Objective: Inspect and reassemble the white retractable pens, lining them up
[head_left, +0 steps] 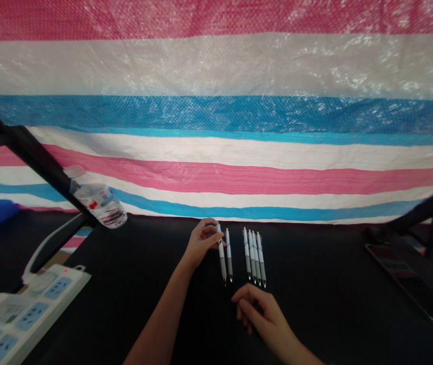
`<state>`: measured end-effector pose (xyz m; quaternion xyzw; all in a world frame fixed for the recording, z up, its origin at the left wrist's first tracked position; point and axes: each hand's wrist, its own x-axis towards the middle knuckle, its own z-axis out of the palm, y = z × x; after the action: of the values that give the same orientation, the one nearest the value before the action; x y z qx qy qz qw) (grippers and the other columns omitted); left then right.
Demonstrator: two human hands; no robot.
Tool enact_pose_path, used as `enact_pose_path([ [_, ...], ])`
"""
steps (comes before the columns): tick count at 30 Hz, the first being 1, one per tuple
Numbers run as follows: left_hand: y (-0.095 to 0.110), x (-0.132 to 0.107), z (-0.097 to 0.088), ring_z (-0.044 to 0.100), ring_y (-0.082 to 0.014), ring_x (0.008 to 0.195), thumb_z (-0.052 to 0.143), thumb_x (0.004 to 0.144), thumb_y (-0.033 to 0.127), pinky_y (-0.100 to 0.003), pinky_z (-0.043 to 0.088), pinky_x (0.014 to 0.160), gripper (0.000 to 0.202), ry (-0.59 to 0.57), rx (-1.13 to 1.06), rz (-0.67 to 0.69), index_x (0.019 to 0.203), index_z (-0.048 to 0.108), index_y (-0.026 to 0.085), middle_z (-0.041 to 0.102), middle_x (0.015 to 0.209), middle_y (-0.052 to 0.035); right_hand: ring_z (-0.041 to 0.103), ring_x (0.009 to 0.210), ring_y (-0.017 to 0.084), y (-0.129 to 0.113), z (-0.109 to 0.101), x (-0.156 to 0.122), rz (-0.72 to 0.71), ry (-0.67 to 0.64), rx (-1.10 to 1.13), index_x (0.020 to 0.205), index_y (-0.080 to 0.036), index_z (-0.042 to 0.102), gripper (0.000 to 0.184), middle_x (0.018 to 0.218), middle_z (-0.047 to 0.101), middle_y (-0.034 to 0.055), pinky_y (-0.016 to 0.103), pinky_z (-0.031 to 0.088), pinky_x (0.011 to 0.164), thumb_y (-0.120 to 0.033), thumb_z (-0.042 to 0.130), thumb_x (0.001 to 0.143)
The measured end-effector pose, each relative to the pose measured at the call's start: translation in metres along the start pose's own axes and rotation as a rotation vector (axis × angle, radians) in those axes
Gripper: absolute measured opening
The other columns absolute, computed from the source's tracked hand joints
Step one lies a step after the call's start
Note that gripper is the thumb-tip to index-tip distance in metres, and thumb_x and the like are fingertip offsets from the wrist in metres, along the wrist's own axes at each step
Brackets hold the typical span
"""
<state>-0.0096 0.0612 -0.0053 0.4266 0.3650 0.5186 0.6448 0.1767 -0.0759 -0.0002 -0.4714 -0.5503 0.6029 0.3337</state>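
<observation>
Several white-and-grey pens lie side by side on a black table point(315, 284). Two pens point(225, 256) sit on the left, and three pens point(254, 256) lie close together to their right. My left hand point(201, 243) pinches the top end of the leftmost pen with its fingertips while the pen lies on the table. My right hand point(260, 314) rests nearer to me, just below the group of three, with fingers curled loosely and nothing visible in them.
A plastic water bottle point(100, 203) lies tilted at the back left beside a black metal strut point(30, 152). White power strips point(22, 314) sit at the left edge. A phone point(406, 281) lies at the right. A striped tarp point(216, 101) hangs behind.
</observation>
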Motion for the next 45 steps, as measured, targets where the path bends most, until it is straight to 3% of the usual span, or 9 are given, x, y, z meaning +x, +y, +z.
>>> enact_pose_path([
  [11,-0.017,0.005,0.002,0.064,-0.0125,0.06,0.079,0.071,0.036,-0.023,0.057,0.046,0.045,0.134,0.424,0.199,0.107,0.058,0.019,0.056,0.086,0.0018,0.055,0.057,0.012,0.004,-0.002,0.0,-0.054,-0.004,-0.093,0.097,-0.017,0.064,0.03,0.069,0.061,0.0008,0.021,0.042,0.048,-0.042,0.048,0.096],
  [16,-0.018,0.005,0.003,0.064,-0.0127,0.057,0.071,0.078,0.037,-0.025,0.058,0.046,0.036,0.093,0.471,0.207,0.106,0.058,0.019,0.055,0.078,0.0033,0.061,0.073,0.017,-0.005,-0.012,-0.001,-0.365,0.113,-0.522,0.099,-0.02,0.063,0.021,0.08,0.064,0.0035,0.028,0.049,0.067,-0.021,0.042,0.097],
  [20,-0.019,0.005,0.003,0.064,-0.013,0.055,0.067,0.08,0.036,-0.025,0.057,0.046,0.029,0.087,0.488,0.202,0.102,0.059,0.018,0.057,0.075,0.0033,0.062,0.1,0.021,-0.007,-0.023,0.001,-0.572,0.142,-0.853,0.114,-0.018,0.06,0.031,0.102,0.068,0.0091,0.034,0.052,0.087,-0.008,0.04,0.092],
  [23,-0.019,0.005,0.003,0.065,-0.014,0.055,0.067,0.079,0.034,-0.025,0.057,0.048,0.027,0.057,0.494,0.199,0.101,0.059,0.019,0.059,0.074,0.0031,0.049,0.128,0.026,-0.002,-0.028,0.005,-0.633,0.13,-1.101,0.132,-0.016,0.054,0.049,0.128,0.063,0.0112,0.043,0.041,0.107,-0.003,0.044,0.086],
  [25,-0.018,0.004,0.003,0.066,-0.0135,0.054,0.068,0.079,0.032,-0.024,0.056,0.049,0.026,0.028,0.516,0.203,0.1,0.06,0.019,0.059,0.075,0.003,0.044,0.133,0.029,0.004,-0.031,0.009,-0.638,0.12,-1.237,0.135,-0.017,0.053,0.051,0.135,0.06,0.0101,0.049,0.035,0.111,-0.007,0.049,0.086],
  [30,-0.017,0.002,0.004,0.068,-0.0136,0.054,0.066,0.079,0.028,-0.023,0.053,0.052,0.022,-0.008,0.55,0.207,0.098,0.06,0.018,0.06,0.075,0.0029,0.05,0.126,0.033,0.015,-0.032,0.014,-0.682,0.161,-1.424,0.124,-0.019,0.062,0.036,0.128,0.066,0.0091,0.054,0.033,0.109,-0.019,0.059,0.088],
  [35,-0.014,-0.003,0.006,0.065,-0.0126,0.057,0.064,0.08,0.026,-0.022,0.05,0.051,0.02,-0.085,0.636,0.236,0.099,0.062,0.018,0.061,0.079,0.0006,0.058,0.112,0.029,0.014,-0.031,0.016,-0.795,0.236,-1.459,0.113,-0.02,0.066,0.022,0.115,0.071,0.0067,0.049,0.039,0.101,-0.019,0.057,0.092],
  [41,-0.008,-0.016,0.01,0.05,-0.0069,0.053,0.074,0.073,0.025,-0.024,0.047,0.054,0.031,-0.31,0.916,0.374,0.104,0.071,0.024,0.061,0.115,-0.0066,0.061,0.103,0.026,0.008,-0.031,0.016,-0.792,0.236,-1.45,0.109,-0.019,0.066,0.022,0.102,0.07,0.0062,0.043,0.046,0.094,-0.01,0.061,0.09],
  [45,-0.012,-0.016,0.011,0.048,-0.0083,0.053,0.077,0.073,0.027,-0.025,0.047,0.056,0.016,-0.302,0.952,0.391,0.088,0.073,0.021,0.063,0.107,-0.0063,0.06,0.097,0.025,0.006,-0.032,0.016,-0.817,0.199,-1.446,0.102,-0.019,0.066,0.017,0.091,0.068,0.0049,0.044,0.047,0.096,-0.009,0.062,0.089],
])
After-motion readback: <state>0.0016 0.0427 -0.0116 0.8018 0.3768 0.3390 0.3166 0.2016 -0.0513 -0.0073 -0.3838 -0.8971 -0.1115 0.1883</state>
